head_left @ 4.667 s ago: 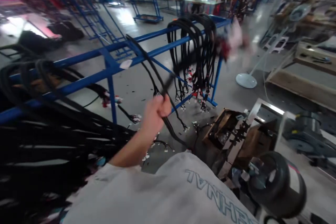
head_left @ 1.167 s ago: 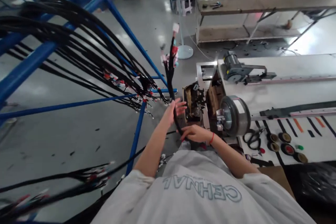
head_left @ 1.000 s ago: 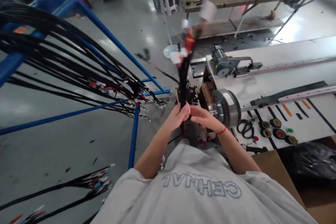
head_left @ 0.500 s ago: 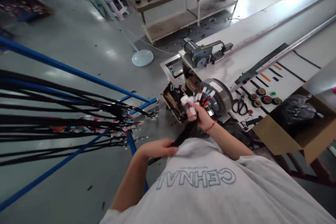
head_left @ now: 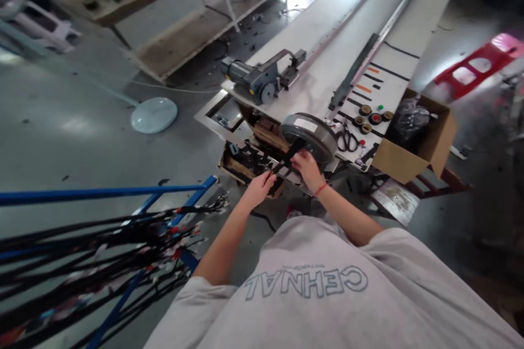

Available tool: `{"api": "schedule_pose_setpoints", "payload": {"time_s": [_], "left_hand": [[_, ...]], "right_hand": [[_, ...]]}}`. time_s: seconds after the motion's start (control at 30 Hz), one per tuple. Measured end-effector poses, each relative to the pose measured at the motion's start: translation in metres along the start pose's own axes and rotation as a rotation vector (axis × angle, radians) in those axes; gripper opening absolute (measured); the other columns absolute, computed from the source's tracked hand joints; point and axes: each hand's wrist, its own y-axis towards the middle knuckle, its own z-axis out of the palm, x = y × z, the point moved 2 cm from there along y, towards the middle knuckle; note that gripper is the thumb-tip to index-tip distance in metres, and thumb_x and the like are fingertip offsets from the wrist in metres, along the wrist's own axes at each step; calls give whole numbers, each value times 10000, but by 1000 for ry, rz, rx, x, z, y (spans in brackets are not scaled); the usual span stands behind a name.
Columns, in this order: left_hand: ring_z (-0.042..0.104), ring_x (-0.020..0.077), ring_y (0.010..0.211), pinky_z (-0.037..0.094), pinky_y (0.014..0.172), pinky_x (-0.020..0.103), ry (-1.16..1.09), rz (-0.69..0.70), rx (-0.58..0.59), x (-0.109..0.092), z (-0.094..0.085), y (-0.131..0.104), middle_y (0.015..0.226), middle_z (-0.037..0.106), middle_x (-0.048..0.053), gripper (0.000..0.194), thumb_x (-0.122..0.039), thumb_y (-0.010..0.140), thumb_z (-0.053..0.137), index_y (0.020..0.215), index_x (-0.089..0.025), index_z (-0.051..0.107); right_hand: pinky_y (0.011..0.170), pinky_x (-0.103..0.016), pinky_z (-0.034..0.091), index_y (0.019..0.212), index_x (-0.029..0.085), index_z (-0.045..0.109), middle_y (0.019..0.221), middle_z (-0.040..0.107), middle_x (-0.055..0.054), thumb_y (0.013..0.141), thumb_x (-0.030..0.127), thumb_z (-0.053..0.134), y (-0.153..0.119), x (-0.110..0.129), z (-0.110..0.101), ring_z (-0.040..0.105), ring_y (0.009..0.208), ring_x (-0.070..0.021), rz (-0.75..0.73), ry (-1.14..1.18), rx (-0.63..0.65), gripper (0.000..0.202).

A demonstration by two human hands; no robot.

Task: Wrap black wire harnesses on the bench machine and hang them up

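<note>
A black wire harness (head_left: 283,162) runs slantwise from my left hand up to the opening of a round grey drum-like wheel (head_left: 311,130). My left hand (head_left: 260,187) is closed round its lower end. Just right of the harness, my right hand (head_left: 308,169), with a red string on the wrist, has its fingers bent against it at the wheel's front; the fingertips are partly blurred. The harness's far end is hidden at the wheel. Behind the wheel, a grey motor unit (head_left: 256,79) sits on the long white bench (head_left: 347,22).
Scissors (head_left: 347,139), tape rolls (head_left: 365,110) and a cardboard box (head_left: 403,161) are on the right. Below the bench corner is an open carton (head_left: 233,166). A blue rack (head_left: 123,192) with hanging harnesses stands left, a round fan base (head_left: 154,115) beyond. A red plastic stool (head_left: 475,71) lies far right.
My view has turned right. Both hands have moved forward with the harness to the round wheel. The bunch of coloured connectors in my right hand is out of sight now.
</note>
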Motion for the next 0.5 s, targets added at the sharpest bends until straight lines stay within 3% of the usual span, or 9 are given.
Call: {"api": "schedule_pose_setpoints", "payload": {"time_s": [0.13,0.23,0.37,0.5], "left_hand": [[569,188,694,370,653,267,340,69,-161,-8,-6,50,718,596,57,310,-409,927,349,851,-181,545],[627,223,749,392,669,273,445,25,-140,1,3,77,766,651,98,294,-358,930,354,903,-165,574],[655,245,787,409,657,278,523,-74,-140,25,23,92,820,674,141,291,-275,926,345,998,-121,580],[650,276,779,434,654,321,610,-152,-334,37,38,83,832,656,149,310,-290,913,334,1043,-109,551]], "right_hand": [[689,-317,517,916,249,646,811,676,-8,708,391,738,-83,-15,-50,638,698,-161,101,-234,212,268],[675,-342,510,833,228,682,722,666,-31,715,508,711,-114,-4,-105,617,637,-174,82,-314,87,306],[627,-302,493,787,191,666,653,646,-24,665,571,708,-106,32,-184,584,594,-147,-19,-264,-245,401],[616,-266,484,818,182,645,664,641,-12,708,521,660,-66,81,-272,574,594,-126,-212,-274,-441,357]]}}
